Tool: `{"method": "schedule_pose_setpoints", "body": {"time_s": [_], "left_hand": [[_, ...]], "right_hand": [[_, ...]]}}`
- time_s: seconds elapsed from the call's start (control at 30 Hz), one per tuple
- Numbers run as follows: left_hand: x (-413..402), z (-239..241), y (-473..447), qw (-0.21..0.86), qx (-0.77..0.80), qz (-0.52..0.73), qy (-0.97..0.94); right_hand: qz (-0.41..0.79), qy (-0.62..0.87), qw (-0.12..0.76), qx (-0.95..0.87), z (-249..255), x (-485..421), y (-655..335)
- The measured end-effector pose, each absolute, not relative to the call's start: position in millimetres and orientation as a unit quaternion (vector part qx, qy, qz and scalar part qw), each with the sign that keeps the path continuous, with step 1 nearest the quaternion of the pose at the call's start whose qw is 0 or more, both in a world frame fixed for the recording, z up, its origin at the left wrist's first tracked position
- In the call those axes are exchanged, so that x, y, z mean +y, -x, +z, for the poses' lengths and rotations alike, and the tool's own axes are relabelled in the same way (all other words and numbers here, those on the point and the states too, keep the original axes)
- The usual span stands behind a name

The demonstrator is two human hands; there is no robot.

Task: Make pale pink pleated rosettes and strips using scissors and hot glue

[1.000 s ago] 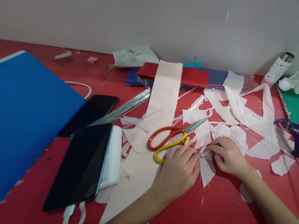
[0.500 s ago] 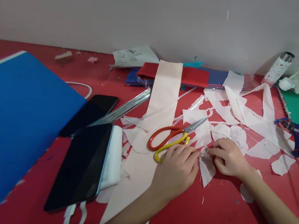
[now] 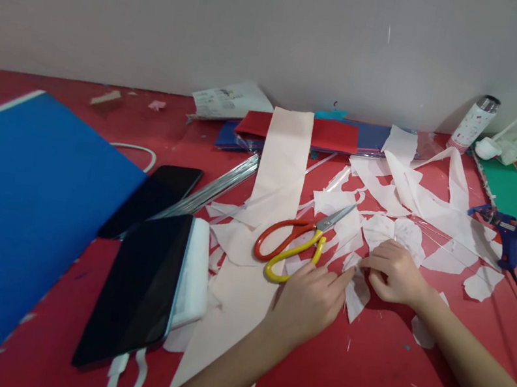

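Note:
A small pale piece of crepe paper [image 3: 357, 297] with a pointed lower end is between my two hands, just above the red table. My right hand [image 3: 393, 272] pinches its upper part with thumb and fingertips. From the other side, my left hand [image 3: 312, 300] meets the same piece, its index finger stretched along the upper edge and the other fingers curled; its thumb is hidden. Red-and-yellow-handled scissors [image 3: 296, 247] lie partly open just beyond my left hand. Rounded paper petals [image 3: 410, 237] lie behind my right hand.
Paper scraps and strips [image 3: 403, 185] cover the middle and right. A glue gun [image 3: 508, 235] with its cord lies right. On the left are a tablet [image 3: 135, 292], a phone [image 3: 153, 199] and a blue board [image 3: 27, 214]. A flask [image 3: 473, 124] stands by the wall.
My left hand has dropped slightly, away from the scissors' handle, and its index finger now reaches out straighter along the paper piece. My right hand keeps its pinch. The view has shifted slightly.

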State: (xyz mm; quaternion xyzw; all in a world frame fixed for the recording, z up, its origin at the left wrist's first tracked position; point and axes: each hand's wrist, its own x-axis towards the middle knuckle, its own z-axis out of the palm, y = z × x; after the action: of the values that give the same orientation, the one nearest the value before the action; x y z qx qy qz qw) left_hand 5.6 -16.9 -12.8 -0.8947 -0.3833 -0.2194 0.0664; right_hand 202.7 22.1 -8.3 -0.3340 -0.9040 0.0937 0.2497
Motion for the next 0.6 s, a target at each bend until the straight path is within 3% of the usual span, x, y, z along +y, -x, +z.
{"method": "schedule_pose_setpoints", "body": {"time_s": [0.2, 0.4, 0.5, 0.6], "left_hand": [[-18, -18, -5, 0.059, -0.39, -0.216, 0.893], [-20, -21, -4, 0.049, -0.395, -0.195, 0.896], [-21, -22, -5, 0.052, -0.4, -0.196, 0.894], [-21, -22, -5, 0.052, -0.402, -0.201, 0.892]], "right_hand": [[0.058, 0.371, 0.313, -0.872, 15, 11, -213], [-0.076, 0.573, 0.394, -0.714, 40, -25, -267], [-0.116, 0.71, 0.373, -0.586, 45, -39, -304], [-0.082, 0.805, 0.273, -0.52, 46, -44, -343]]}}
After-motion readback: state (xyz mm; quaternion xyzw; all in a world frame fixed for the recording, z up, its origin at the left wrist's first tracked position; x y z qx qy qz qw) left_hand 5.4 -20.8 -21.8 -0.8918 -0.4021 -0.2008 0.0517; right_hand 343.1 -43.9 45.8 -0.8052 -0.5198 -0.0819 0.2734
